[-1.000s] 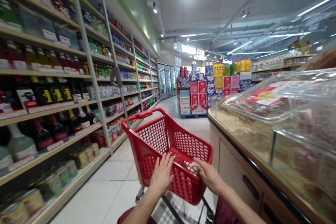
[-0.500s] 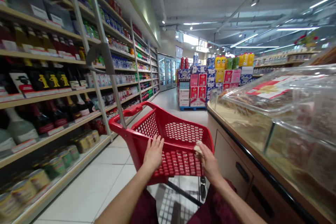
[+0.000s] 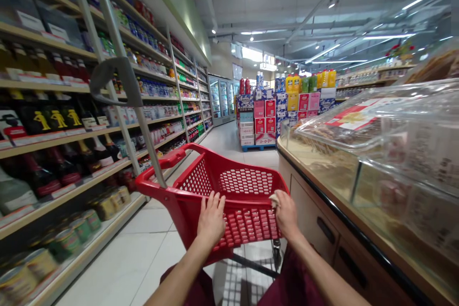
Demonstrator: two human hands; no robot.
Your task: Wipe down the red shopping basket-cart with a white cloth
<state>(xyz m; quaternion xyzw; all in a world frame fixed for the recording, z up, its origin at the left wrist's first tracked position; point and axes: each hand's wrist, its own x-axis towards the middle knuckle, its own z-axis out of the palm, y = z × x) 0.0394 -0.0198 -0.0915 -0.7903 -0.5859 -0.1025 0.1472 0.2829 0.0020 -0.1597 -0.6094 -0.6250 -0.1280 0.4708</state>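
A red plastic shopping cart (image 3: pixel 247 220) stands right in front of me, its holed basket tilted in my view. My left hand (image 3: pixel 212 220) lies against the near side of the basket just below the rim, fingers stretched out and holding nothing. Over at the right corner, my right hand (image 3: pixel 286 210) is closed around a small crumpled off-white cloth (image 3: pixel 274 199), pressed to the rim. Most of the cloth is hidden by the fingers. From the cart's left end rises a metal pole (image 3: pixel 143 129) with a grey loop handle (image 3: pixel 118 81).
Shelves (image 3: pixel 64 129) of bottles and cans line the left side. A wooden counter (image 3: pixel 315 210) with clear plastic covers (image 3: pixel 358 138) stands close on the right. Farther ahead are stacked drink boxes (image 3: pixel 265 119) on a blue pallet (image 3: pixel 258 147) and glass-door fridges (image 3: pixel 222 98).
The surroundings and the cart's left end have shifted left in view. My right hand has moved slightly up and right, with its fingers now folded over the cloth at the rim.
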